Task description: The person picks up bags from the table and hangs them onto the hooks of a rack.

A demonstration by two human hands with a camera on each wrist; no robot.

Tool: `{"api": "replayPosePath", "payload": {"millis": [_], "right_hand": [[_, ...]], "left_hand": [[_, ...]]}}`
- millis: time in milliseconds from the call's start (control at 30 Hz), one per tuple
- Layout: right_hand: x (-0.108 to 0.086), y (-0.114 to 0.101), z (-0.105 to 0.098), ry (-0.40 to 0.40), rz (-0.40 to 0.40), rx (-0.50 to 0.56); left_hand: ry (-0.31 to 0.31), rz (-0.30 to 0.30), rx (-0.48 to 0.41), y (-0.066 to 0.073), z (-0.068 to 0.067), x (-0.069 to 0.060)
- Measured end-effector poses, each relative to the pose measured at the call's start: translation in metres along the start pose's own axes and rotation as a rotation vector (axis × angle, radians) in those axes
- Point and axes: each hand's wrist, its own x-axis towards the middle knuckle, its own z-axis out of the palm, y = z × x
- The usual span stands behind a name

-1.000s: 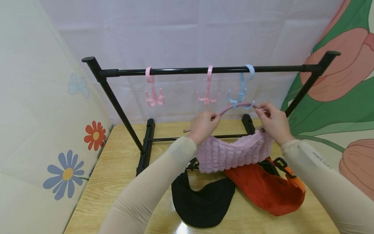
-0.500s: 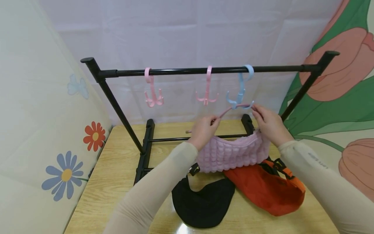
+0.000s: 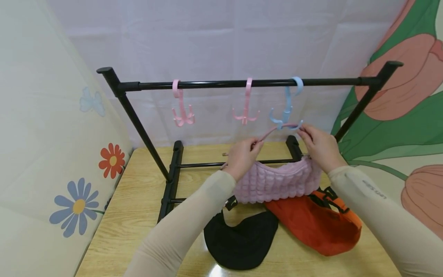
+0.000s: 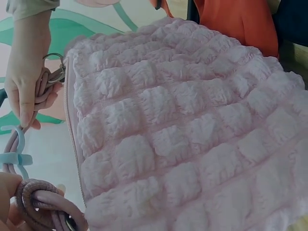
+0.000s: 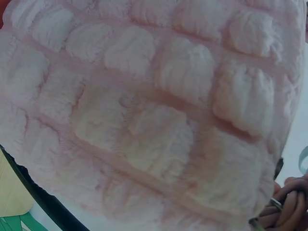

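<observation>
Black cap on the worktop, 7 o'clock of the lilac bag, which hangs below both hands. Left hand grip pinches strap at bag's 10 o'clock; right hand at 2. Blue hook at 12: best keep strap spread, centred (seated? can't tell).

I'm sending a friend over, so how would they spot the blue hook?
Find the black rack on the wooden table. On its top bar, the blue hook hangs farthest right in the head view, a mauve strap at its lower end. Its light blue colour sets it apart from the two pink hooks.
</observation>
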Motion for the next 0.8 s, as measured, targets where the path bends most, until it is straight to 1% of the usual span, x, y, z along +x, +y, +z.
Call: {"api": "replayPosePath", "payload": {"millis": [200,300,467,633,733,800], "right_hand": [[-0.001,0.006,0.000,0.061,-0.023,-0.040],[-0.001,0.009,0.000,0.070,-0.015,-0.043],[-0.002,0.014,-0.002,0.086,-0.001,-0.045],[-0.005,0.017,-0.005,0.104,0.002,-0.035],[-0.007,0.019,-0.006,0.107,0.011,-0.028],[-0.008,0.021,-0.006,0.118,0.015,-0.031]], "left_hand": [[0.019,0.030,0.047,0.000,0.002,-0.001],[0.024,0.039,0.074,0.003,0.002,-0.002],[0.028,0.041,0.095,0.004,0.002,-0.004],[0.049,0.049,0.087,0.002,0.002,-0.007],[0.049,0.049,0.072,0.000,0.002,-0.010],[0.048,0.049,0.086,-0.003,0.002,-0.013]]}}
